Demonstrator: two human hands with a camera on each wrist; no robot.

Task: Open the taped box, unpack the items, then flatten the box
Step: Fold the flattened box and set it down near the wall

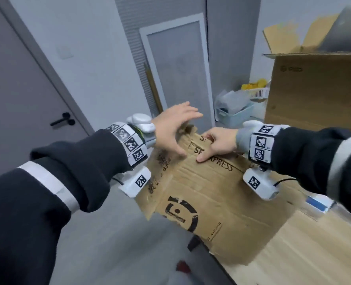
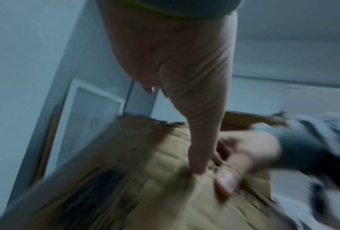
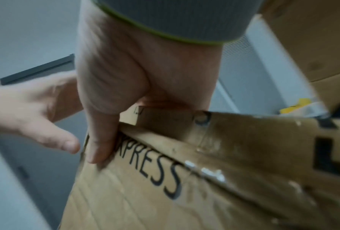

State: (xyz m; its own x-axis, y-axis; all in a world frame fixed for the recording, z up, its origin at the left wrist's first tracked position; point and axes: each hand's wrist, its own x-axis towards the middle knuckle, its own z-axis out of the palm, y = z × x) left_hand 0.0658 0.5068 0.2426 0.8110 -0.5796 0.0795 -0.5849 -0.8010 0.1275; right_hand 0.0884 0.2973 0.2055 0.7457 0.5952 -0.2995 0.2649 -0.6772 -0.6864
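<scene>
From my left wrist camera, badly blurred, I see my left hand (image 2: pixel 171 62) reaching down with its thumb (image 2: pixel 199 155) stretched out straight, the tip touching the brown cardboard box (image 2: pixel 125 179). My right hand (image 2: pixel 242 157) comes in from the right in a dark sleeve (image 2: pixel 311 149), its thumb laid on the cardboard just beside my left thumb. Behind the box stand a pale wall (image 2: pixel 27 62) and a white-framed panel (image 2: pixel 90 112).

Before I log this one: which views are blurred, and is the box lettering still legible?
Head view: mostly sharp, wide-angle bending at the edges; the left hand slightly smeared. Left wrist view: heavy motion blur, the flattened box just streaks. Right wrist view: mildly soft, yet "XPRESS" reads beside the right hand gripping the edge.
</scene>
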